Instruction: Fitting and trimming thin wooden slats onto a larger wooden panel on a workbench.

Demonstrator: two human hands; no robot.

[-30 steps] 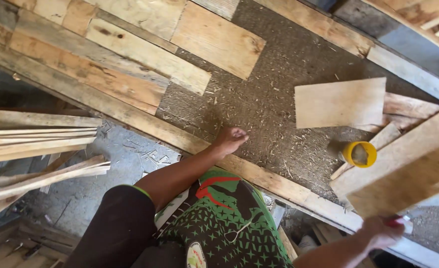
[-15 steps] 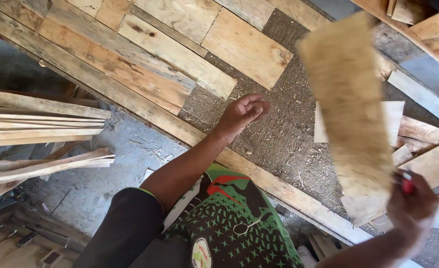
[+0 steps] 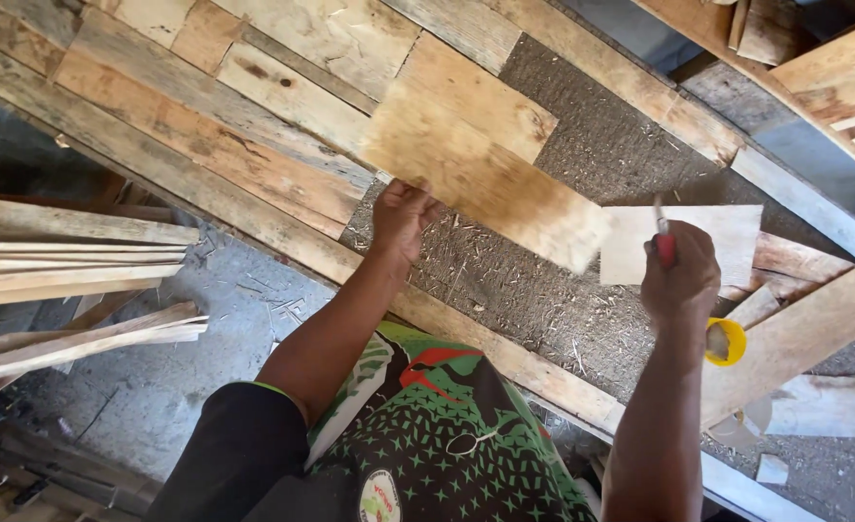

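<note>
A light wooden board hangs tilted over the dark chipboard panel, blurred by motion. My left hand grips its lower left edge. My right hand is closed around a red-handled tool near the board's right end; whether that hand also touches the board I cannot tell. Planks of mixed tones lie fitted side by side on the panel's left part, inside a long wooden frame rail.
A pale square board lies on the panel right of my right hand. A yellow tape roll sits by loose planks at the right. Long wooden strips are stacked at the left over the grey floor.
The board swung from upright in my right hand down and leftward over the panel. My left hand lifted off the frame rail and took hold of the board's edge.
</note>
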